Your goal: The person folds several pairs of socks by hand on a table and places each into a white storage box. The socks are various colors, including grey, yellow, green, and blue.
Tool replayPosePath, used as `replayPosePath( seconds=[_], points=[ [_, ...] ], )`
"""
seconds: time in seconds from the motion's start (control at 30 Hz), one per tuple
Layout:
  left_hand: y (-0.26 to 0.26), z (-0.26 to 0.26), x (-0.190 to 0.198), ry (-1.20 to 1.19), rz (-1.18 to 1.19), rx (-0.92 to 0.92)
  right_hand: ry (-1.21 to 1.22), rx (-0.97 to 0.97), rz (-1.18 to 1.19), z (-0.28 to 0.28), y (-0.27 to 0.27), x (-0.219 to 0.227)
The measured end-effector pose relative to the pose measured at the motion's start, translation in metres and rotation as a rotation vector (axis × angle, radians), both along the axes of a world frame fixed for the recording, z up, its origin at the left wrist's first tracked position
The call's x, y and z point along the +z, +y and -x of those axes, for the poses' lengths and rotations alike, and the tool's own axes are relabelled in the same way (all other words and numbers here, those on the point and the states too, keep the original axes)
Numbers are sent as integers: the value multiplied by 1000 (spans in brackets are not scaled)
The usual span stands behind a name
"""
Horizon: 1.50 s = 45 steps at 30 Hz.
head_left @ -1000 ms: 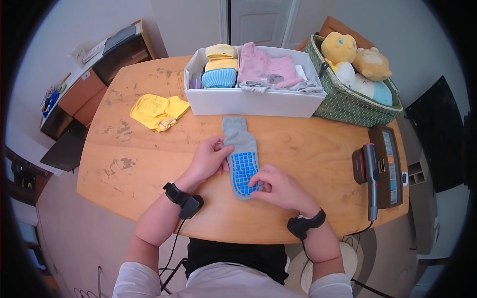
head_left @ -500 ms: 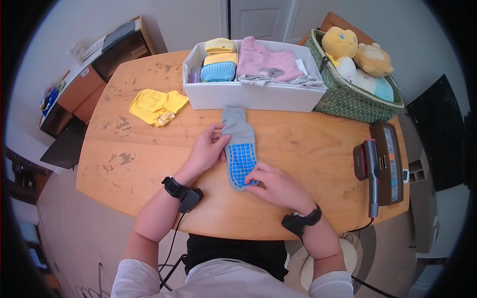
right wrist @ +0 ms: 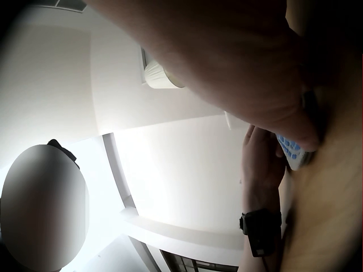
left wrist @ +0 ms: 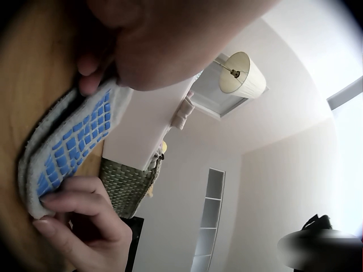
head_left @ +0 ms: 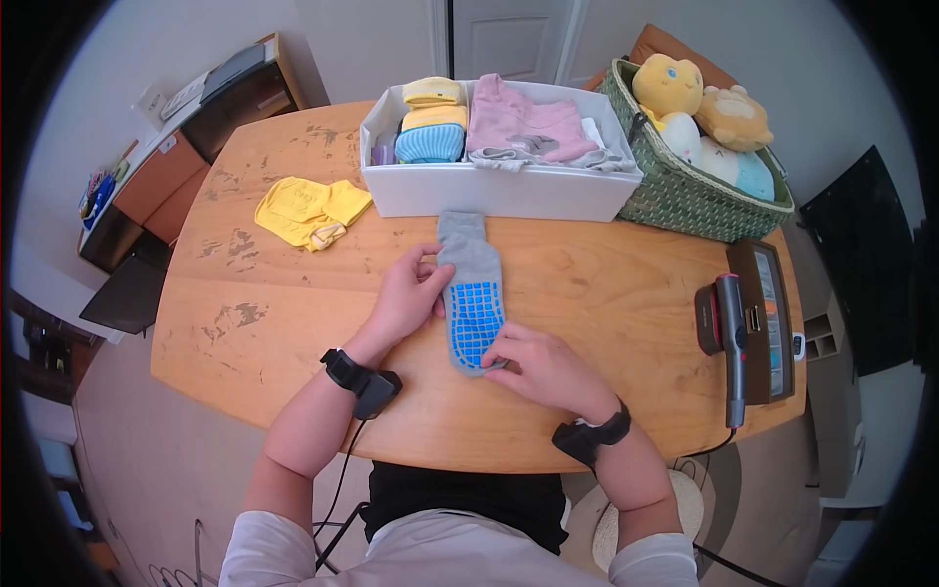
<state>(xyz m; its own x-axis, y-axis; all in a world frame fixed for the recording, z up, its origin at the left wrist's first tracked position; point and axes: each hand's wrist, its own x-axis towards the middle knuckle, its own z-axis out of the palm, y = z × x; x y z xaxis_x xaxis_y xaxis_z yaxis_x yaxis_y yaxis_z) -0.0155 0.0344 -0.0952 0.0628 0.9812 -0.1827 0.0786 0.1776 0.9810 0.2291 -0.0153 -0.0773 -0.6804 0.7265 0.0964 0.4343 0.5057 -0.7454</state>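
A grey sock (head_left: 471,256) with a grid of blue rubber grips on its sole lies lengthwise on the table, cuff against the white box and toe toward the person. In the left wrist view, two grey layers (left wrist: 51,122) show along its side, one on the other. My left hand (head_left: 406,298) pinches the sock's left edge near the heel, thumb on top. At the toe end, my right hand (head_left: 543,364) pinches the right edge between thumb and fingers. Off to the left lies a crumpled yellow garment (head_left: 303,213).
A white divided box (head_left: 499,193) at the back holds folded yellow and blue knits and a pink garment. Beside it stands a green woven basket (head_left: 699,210) of plush toys. A hair styling tool (head_left: 731,342) and a brown case (head_left: 768,323) lie at the right.
Both hands and the sock have shifted slightly forward, so the cuff now meets the white box. The hands keep their places on the sock. The head view has tilted a little.
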Motion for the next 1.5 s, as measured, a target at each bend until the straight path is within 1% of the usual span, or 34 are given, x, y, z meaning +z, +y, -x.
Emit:
replayPosePath(
  seconds=[0.1,0.17,0.2,0.27,0.4,0.47,0.5,0.57,0.6,0.67,0.7,0.77,0.8,0.83,0.87,0.9,0.97,1.0,1.07,1.1,1.13,1.2,1.23,1.3,1.33,1.4,1.43,1.5],
  points=[
    [1,-1,-3,14,-9,15,-8,4,2,-1,0,1],
    [3,0,-9,2,-58,15,0,40,-2,-3,0,4],
    [3,1,-9,3,-61,13,1,37,-5,-3,0,5],
    [2,2,-7,-1,-48,-6,23,61,66,-3,-1,7],
    [-3,1,-2,32,-41,-14,2,113,77,-4,-2,8],
    [-6,0,-2,85,-87,-28,-17,168,102,-5,-2,8],
    [-7,-1,-4,87,-88,-30,-15,166,101,-6,-2,8],
    [-8,0,-9,192,-257,-29,22,188,109,-7,-3,8],
    [-8,0,-9,195,-260,-36,26,182,106,-6,-4,11],
    [-6,3,-6,273,-268,72,84,82,121,-1,-6,20],
    [-5,5,-4,280,-273,67,92,78,116,0,-6,21],
    [-1,7,-1,220,-299,98,169,54,89,4,-8,22],
    [1,8,0,234,-312,87,185,45,76,5,-7,12],
    [4,9,1,297,-321,105,177,73,-2,8,-7,-8],
    [8,8,2,359,-334,120,167,96,-83,9,-6,-18],
    [14,7,1,373,-357,103,183,78,-103,9,-6,-16],
    [22,4,-1,576,-605,48,96,124,-49,9,-8,-12],
    [27,2,0,585,-615,48,105,124,-59,10,-8,-12],
    [42,-2,6,656,-494,-146,80,224,34,9,-9,-14],
    [53,0,8,738,-456,-300,85,222,16,9,-8,-14],
    [56,0,10,748,-473,-302,72,248,21,8,-8,-15],
    [55,-7,18,852,-300,-355,70,264,11,7,-10,-14],
    [56,-9,18,866,-314,-361,61,271,16,6,-10,-13],
    [62,-7,9,764,-343,-294,59,280,17,7,-11,-15],
    [70,-4,4,771,-345,-292,63,282,15,7,-11,-17],
    [85,-3,1,569,-367,-150,68,288,13,8,-11,-18],
    [88,-1,-3,570,-365,-148,70,269,17,9,-12,-19],
    [86,-7,0,708,-386,-233,69,251,20,9,-13,-20]
  ],
)
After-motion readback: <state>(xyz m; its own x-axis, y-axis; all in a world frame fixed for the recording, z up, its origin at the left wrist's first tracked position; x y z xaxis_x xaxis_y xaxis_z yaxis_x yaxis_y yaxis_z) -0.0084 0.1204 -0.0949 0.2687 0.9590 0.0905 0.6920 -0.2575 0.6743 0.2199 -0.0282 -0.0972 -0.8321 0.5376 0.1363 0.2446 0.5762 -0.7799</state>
